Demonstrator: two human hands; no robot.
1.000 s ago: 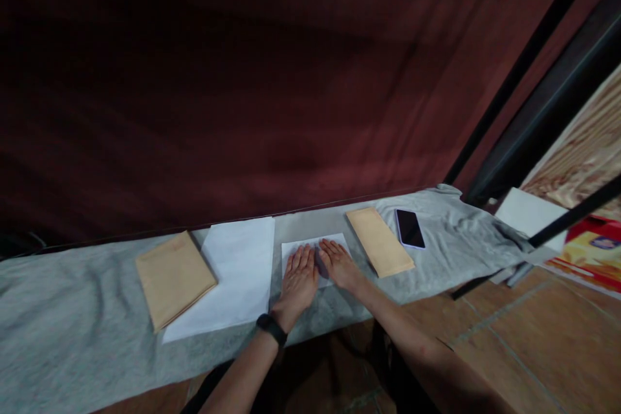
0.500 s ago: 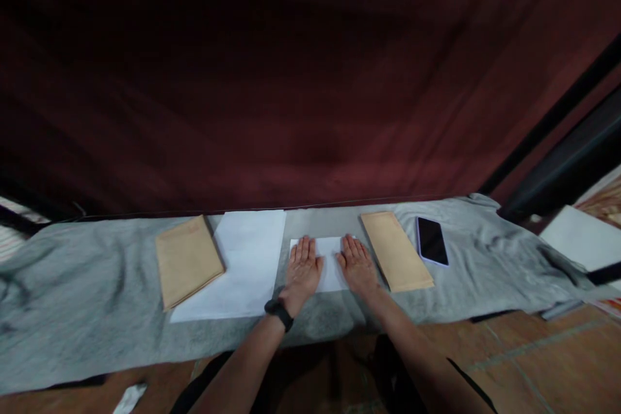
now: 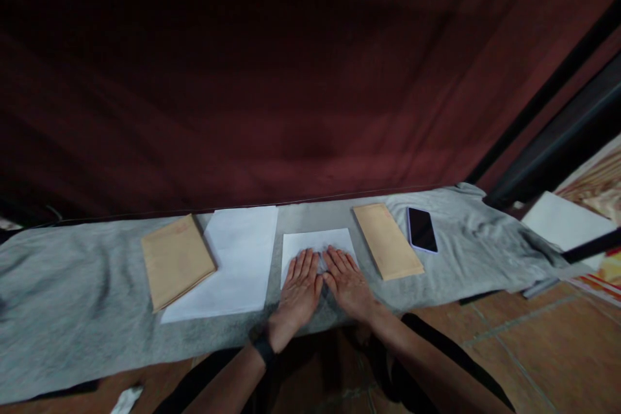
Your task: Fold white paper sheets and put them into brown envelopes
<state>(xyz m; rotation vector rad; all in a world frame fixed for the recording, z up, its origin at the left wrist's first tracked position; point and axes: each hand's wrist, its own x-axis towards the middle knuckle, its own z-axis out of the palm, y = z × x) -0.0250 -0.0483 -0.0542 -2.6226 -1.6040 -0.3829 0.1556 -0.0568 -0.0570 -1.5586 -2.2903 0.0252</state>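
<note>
A folded white sheet of paper (image 3: pixel 315 240) lies flat on the grey cloth in front of me. My left hand (image 3: pixel 301 284) presses palm down on its near left part, fingers stretched out. Close beside it, my right hand (image 3: pixel 347 281) lies flat on the near right part, the two thumbs almost touching. Both hands cover the paper's near edge. To the left rests a stack of larger white paper (image 3: pixel 245 259), partly under brown envelopes (image 3: pixel 177 259). Right of my hands lies another brown envelope (image 3: pixel 388 240).
A phone (image 3: pixel 422 230) with a purple case lies right of the single envelope. Grey cloth (image 3: pixel 72 284) covers the long narrow surface, and a dark red curtain (image 3: pixel 291 110) hangs behind it. At far right is a white board-like object (image 3: pixel 565 223). Tiled floor shows below.
Both hands have slid toward me and closer together over the paper, uncovering its far edge. The view has shifted slightly.
</note>
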